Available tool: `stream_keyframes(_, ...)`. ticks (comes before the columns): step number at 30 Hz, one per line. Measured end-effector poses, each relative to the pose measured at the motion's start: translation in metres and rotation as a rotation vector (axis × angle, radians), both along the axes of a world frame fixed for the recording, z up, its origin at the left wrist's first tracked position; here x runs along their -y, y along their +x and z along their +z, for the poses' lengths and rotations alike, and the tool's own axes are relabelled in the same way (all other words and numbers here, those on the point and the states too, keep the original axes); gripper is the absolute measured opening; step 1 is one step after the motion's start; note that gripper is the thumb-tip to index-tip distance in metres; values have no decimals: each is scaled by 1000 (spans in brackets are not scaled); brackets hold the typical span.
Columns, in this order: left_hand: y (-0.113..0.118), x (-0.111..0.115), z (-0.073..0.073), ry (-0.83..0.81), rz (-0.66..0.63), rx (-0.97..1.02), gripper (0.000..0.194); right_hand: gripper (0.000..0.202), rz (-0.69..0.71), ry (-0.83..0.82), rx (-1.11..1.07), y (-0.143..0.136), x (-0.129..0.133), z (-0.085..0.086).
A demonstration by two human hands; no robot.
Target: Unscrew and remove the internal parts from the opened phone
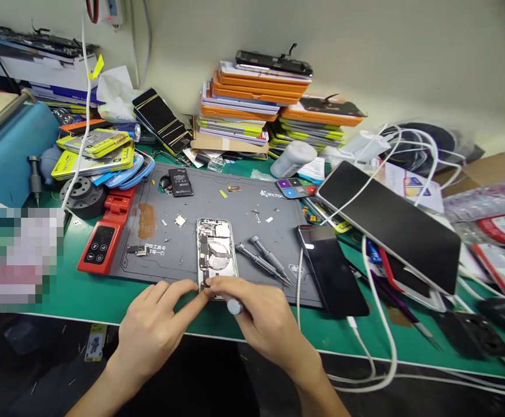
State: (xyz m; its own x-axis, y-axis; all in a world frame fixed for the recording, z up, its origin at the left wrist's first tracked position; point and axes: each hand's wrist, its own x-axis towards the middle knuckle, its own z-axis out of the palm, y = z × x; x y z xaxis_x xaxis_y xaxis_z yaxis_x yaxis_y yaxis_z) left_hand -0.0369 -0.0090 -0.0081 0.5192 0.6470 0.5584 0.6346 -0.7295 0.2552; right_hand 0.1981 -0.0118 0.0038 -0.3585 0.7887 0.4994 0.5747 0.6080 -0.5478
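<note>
An opened phone housing (218, 249) with bare inner parts lies upright on the grey mat (183, 202), near its front edge. My left hand (159, 315) touches the housing's lower left corner with thumb and index finger. At the lower end, my right hand (256, 313) has its fingertips on the inner parts and holds a grey-handled tool (234, 306) between thumb and palm; the tool's tip is hidden. Two screwdrivers (267, 260) lie to the right of the housing. A black battery (180, 182) rests at the mat's upper left, and a small metal plate (180, 220) lies left of the housing.
A red device (100, 246) borders the mat's left side. To the right lie a dark phone (333, 269), a large tablet (391, 223) and loose white cables (380, 324). Stacked orange boxes (256, 90) and a white bottle (293, 159) stand behind.
</note>
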Motion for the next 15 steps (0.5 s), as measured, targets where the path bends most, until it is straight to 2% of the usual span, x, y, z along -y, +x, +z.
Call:
stream_keyframes(2,-1,0,1,-2,-8,-7,35,41,-203,-128,-231,1,1,1)
stream_keyframes(4,0,0,3,-5,-6,-7,33,55,-390,-226,-465,1,0,1)
stream_keyframes(7,1,0,5,-21,14,9,22,59,-433,-273,-671,-1,-3,1)
stream_keyframes(10,3,-2,4,-23,31,32,18,60,-477,-133,-659,-5,-4,-5)
stream_keyframes(15,5,-7,1,-4,28,48,22,60,-519,36,-485,-6,4,-16)
